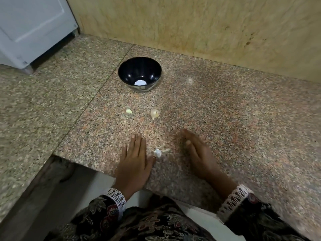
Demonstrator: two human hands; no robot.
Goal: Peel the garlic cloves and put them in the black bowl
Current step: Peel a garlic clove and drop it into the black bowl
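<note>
Granite counter (225, 110) filling my view. Left hand (134, 164) is lying flat, fingers straight, thumb touching a garlic clove (157, 153) among peel scraps (164, 148). Right hand (198, 152) is blurring, palm down, fingers extended, gripping nothing. Two cloves (128, 111) (154, 113) are sitting short of the black bowl (139, 73).
</note>
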